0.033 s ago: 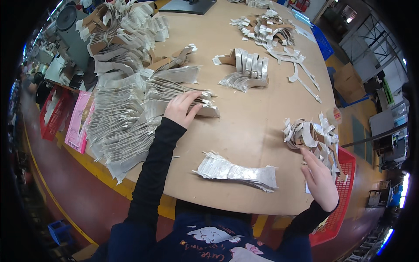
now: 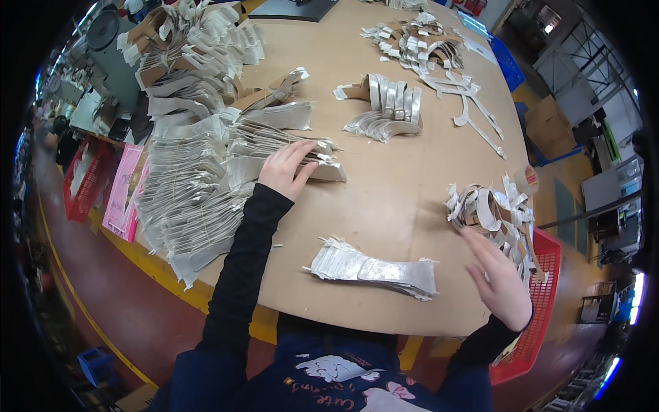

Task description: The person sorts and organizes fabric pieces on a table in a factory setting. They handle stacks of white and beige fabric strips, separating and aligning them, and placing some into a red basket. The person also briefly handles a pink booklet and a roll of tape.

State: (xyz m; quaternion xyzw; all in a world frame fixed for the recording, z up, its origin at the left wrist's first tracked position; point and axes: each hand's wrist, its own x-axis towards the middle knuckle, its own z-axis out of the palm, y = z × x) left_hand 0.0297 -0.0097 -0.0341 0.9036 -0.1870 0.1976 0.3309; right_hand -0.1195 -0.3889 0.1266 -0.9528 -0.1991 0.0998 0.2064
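My left hand (image 2: pixel 287 169) rests on the right end of a stack of thin grey-white strips (image 2: pixel 264 141), thumb apart from the fingers. Whether it pinches any strip is hidden. My right hand (image 2: pixel 500 280) is open and hovers over the right part of the table, fingers stretched, with nothing in it. Just beyond it lies a loose pile of curled white and brown strips (image 2: pixel 486 209). Between my hands, near the front edge, sits a small flat stack of waisted, silvery-white pieces (image 2: pixel 374 270).
Banded bundles of strips (image 2: pixel 182 185) cover the table's left side. Farther back are curved silvery pieces (image 2: pixel 391 110), a heap of strips (image 2: pixel 422 44) and thin straps (image 2: pixel 467 103). A tape roll (image 2: pixel 526 180) stands at the right edge, above a red basket (image 2: pixel 542 302).
My right hand has shifted slightly left, and its fingers now point more to the left. My left hand stays on the stack.
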